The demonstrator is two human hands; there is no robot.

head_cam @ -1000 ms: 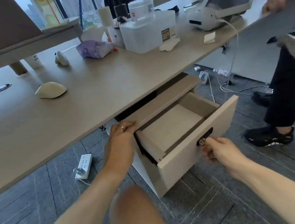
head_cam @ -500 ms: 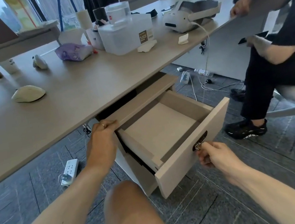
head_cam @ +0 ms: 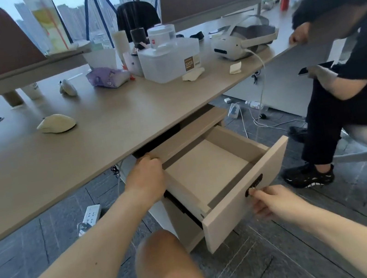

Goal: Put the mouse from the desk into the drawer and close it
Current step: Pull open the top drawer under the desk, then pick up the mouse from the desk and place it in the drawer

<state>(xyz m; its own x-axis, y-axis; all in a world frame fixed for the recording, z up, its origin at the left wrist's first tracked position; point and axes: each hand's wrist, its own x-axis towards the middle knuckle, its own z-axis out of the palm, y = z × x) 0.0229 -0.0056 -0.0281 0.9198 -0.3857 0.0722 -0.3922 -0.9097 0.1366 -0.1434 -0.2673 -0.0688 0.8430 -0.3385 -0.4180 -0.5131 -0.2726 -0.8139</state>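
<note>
A cream mouse [head_cam: 56, 123] lies on the beige desk [head_cam: 37, 168], left of centre and well away from both hands. Below the desk edge the top drawer [head_cam: 249, 203] of a pedestal cabinet stands pulled out, its inside bare. My left hand [head_cam: 145, 178] rests on the cabinet's top front corner, beside the drawer's left wall, fingers curled over the edge. My right hand [head_cam: 269, 201] pinches the key in the dark lock [head_cam: 253, 184] on the drawer front.
A clear plastic box [head_cam: 169, 62], a purple tissue pack [head_cam: 108, 77], a white headset [head_cam: 242, 40] and a second small mouse [head_cam: 67, 87] sit further back on the desk. A seated person [head_cam: 353, 86] is close on the right. A power strip [head_cam: 90, 216] lies on the floor.
The drawer has come out further, my right hand staying on the key. My left hand stays on the cabinet corner. The view has tilted up and the person on the right has leaned in.
</note>
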